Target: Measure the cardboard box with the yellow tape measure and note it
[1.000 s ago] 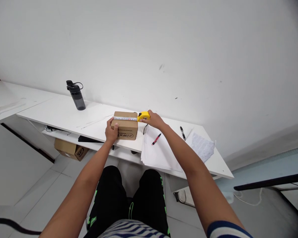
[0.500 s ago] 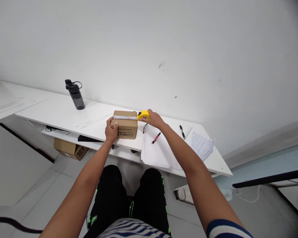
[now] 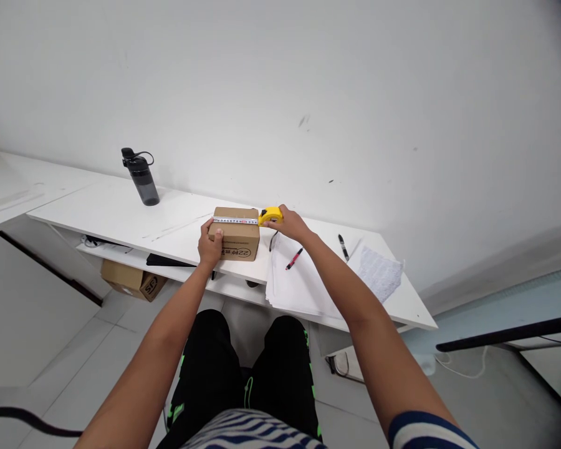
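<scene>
A small cardboard box [image 3: 240, 239] sits near the front edge of a white desk [image 3: 121, 218]. My left hand [image 3: 209, 247] grips the box's left end, thumb on top pinning the tip of a measuring tape blade [image 3: 236, 221]. The blade lies stretched across the box top. My right hand [image 3: 290, 226] is closed on the yellow tape measure case [image 3: 270, 216] just past the box's right end.
A dark water bottle [image 3: 141, 177] stands at the back left of the desk. A stack of white paper [image 3: 299, 290] with a red pen [image 3: 294, 259], a black pen [image 3: 343, 247] and a crumpled sheet [image 3: 379, 274] lies right. A cardboard box [image 3: 131, 280] sits on the floor under the desk.
Both hands hold their places on the box and tape; only the camera view has shifted slightly.
</scene>
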The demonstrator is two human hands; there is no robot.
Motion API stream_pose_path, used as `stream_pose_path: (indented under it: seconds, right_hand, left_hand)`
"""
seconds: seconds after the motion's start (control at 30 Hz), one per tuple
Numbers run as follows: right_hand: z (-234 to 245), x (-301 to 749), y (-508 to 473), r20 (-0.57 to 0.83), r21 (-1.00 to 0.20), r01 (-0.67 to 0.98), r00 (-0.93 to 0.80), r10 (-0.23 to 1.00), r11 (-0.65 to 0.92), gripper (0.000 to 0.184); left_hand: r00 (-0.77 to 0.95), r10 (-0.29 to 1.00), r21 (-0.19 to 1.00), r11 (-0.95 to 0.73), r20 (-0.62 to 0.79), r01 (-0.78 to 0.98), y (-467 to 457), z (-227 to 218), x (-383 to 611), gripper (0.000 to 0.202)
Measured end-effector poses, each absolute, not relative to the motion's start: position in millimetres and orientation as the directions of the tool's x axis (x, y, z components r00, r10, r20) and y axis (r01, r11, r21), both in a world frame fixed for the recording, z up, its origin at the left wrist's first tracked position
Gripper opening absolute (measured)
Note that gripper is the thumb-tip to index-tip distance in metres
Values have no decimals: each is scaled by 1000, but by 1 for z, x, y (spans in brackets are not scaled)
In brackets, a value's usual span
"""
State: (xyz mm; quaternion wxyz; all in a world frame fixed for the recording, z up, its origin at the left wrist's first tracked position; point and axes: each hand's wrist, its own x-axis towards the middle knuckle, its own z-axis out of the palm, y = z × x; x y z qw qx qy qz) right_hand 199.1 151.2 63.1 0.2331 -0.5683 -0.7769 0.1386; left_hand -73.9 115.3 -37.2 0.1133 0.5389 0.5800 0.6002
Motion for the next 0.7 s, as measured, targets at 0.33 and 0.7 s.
stream_pose_path:
  seconds: [0.33, 0.7]
  right_hand:
    - [61, 199, 151, 217, -498, 807, -237, 947, 316, 51]
    - [61, 198, 150, 217, -517, 800, -222, 951, 305, 52]
  left_hand:
    - [-392, 760, 816, -303, 518, 492, 115, -37, -74, 51]
    - [-398, 762, 824, -302, 512, 480, 115, -36, -73, 50]
